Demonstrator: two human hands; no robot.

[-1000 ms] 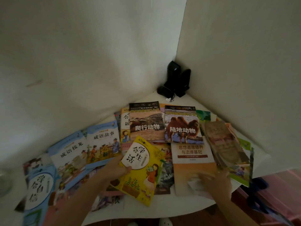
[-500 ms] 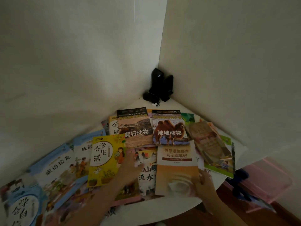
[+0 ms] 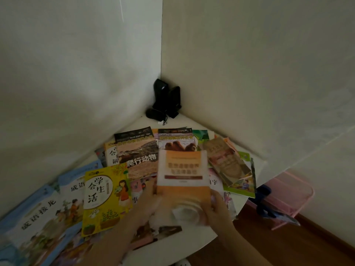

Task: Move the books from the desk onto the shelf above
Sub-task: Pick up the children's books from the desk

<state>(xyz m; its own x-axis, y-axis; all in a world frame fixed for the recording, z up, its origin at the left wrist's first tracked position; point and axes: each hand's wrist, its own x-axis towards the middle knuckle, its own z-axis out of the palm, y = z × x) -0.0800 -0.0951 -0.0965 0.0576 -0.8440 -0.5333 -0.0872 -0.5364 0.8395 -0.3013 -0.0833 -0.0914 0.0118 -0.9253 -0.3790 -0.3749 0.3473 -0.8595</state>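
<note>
two hands hold one book in the head view, the only view here. the orange-and-white softcover book (image 3: 182, 175) is tilted up off the pile and blurred. the left hand (image 3: 148, 204) grasps its lower left edge and the right hand (image 3: 217, 206) grasps its lower right corner, fingers curled round the cover. two hands at the bottom edge likely keep a floppy cover from sagging as it is carried up to the shelf, which is out of frame.

about eleven other books lie fanned and overlapping on the white corner desk (image 3: 192, 244); the exact count is uncertain, since several show only a sliver. among them i count one yellow picture book with a girl on it (image 3: 105, 196), one brown reptile book (image 3: 138, 154), one camel book (image 3: 176, 143) partly hidden behind the lifted one, one tan book with a worn glossy cover (image 3: 226, 160), and one pale blue storybook (image 3: 38, 212) at the left. the overlap suggests each must be peeled off from the top.

two black upright speakers (image 3: 167, 100) stand in the wall corner, well apart from the hands. one pink plastic rack (image 3: 288, 194) sits beside the desk.
</note>
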